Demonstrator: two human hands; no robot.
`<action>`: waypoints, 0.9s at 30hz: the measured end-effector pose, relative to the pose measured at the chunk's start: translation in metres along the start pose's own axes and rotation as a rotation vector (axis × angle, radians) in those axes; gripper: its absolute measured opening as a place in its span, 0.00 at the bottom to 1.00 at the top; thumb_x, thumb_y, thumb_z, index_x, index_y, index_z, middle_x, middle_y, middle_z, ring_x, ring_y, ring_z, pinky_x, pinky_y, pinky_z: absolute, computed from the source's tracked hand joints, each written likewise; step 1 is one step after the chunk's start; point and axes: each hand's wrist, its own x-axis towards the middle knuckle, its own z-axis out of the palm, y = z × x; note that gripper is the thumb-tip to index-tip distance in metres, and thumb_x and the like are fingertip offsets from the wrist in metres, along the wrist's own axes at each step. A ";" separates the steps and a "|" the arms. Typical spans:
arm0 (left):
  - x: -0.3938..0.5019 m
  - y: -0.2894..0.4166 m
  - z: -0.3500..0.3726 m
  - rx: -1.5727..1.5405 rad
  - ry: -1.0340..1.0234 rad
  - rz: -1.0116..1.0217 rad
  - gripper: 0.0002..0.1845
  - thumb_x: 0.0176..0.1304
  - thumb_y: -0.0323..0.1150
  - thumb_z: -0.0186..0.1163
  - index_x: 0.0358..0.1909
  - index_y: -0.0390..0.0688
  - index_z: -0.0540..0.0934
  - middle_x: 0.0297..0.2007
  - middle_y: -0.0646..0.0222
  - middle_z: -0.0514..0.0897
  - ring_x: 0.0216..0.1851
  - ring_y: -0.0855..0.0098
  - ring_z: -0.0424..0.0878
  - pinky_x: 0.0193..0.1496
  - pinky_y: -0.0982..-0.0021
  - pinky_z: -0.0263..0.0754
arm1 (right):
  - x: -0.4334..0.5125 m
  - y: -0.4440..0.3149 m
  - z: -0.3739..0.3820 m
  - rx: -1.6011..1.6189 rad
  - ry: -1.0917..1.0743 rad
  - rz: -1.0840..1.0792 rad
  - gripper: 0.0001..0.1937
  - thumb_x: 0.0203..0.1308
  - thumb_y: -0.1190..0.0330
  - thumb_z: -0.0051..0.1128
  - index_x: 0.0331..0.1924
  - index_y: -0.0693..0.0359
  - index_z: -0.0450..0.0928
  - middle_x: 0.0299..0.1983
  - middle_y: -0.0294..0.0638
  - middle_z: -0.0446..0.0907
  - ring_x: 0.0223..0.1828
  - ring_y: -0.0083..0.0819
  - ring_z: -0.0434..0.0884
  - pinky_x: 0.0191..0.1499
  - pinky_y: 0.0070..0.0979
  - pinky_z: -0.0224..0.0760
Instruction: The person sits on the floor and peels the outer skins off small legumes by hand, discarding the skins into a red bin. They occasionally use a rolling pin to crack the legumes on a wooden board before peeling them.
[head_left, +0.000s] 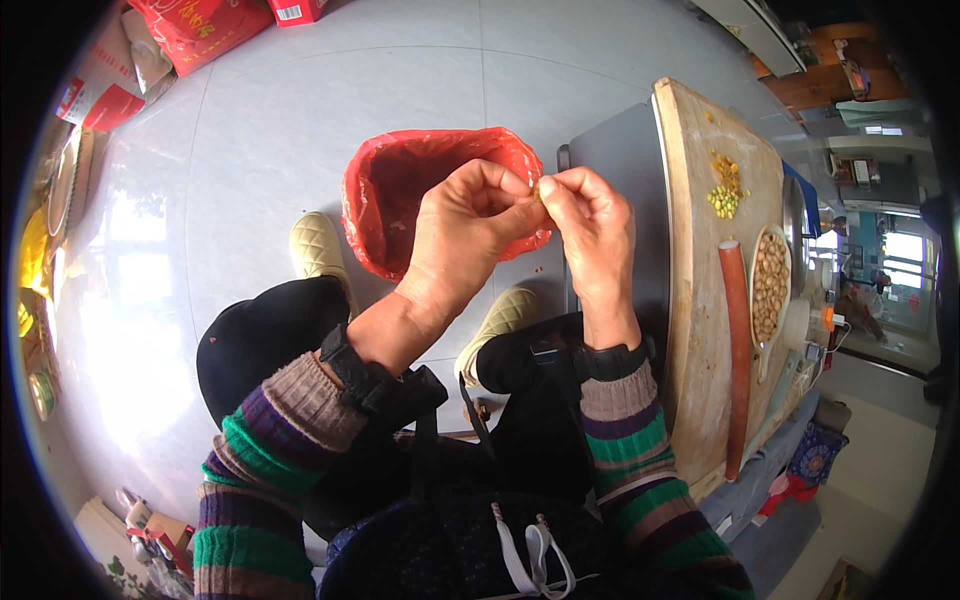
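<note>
My left hand (469, 217) and my right hand (592, 225) meet at the fingertips above the right side of a bin lined with a red plastic bag (362, 217). Pinched between both hands is a small yellowish-brown piece (538, 193), mostly hidden by the fingers; it may be a nut or its skin. On a wooden board (694, 300) to the right lie a small heap of green kernels (724, 202) and some yellow-brown bits (726, 171). Nearer the board's far side, a white ladle-shaped container (763, 360) holds many tan shelled-looking nuts or beans (770, 289).
A reddish-brown rolling pin (735, 360) lies lengthwise on the board. The board rests on a dark grey cabinet or box (619, 165). My slippered feet (319, 244) stand beside the bin. Red bags (202, 34) and packages sit at the upper left.
</note>
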 end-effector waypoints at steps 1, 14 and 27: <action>0.000 0.000 0.000 -0.016 0.006 -0.021 0.06 0.60 0.22 0.64 0.35 0.37 0.76 0.31 0.67 0.83 0.35 0.78 0.82 0.40 0.77 0.80 | 0.002 0.000 0.000 -0.012 0.020 0.073 0.10 0.63 0.65 0.61 0.35 0.66 0.81 0.27 0.33 0.81 0.29 0.14 0.77 0.31 0.14 0.70; 0.007 -0.001 -0.006 -0.094 0.005 -0.118 0.05 0.67 0.26 0.56 0.42 0.36 0.74 0.40 0.62 0.82 0.42 0.72 0.82 0.50 0.71 0.79 | 0.002 0.002 -0.004 0.210 0.002 0.130 0.11 0.68 0.63 0.55 0.40 0.63 0.78 0.32 0.33 0.80 0.34 0.17 0.77 0.41 0.17 0.70; -0.004 0.003 0.030 0.923 -0.134 0.835 0.16 0.68 0.30 0.55 0.55 0.37 0.74 0.56 0.55 0.76 0.60 0.58 0.72 0.64 0.63 0.65 | -0.005 0.022 -0.023 1.229 -0.037 0.429 0.12 0.71 0.66 0.45 0.48 0.64 0.76 0.41 0.40 0.81 0.43 0.29 0.82 0.49 0.26 0.79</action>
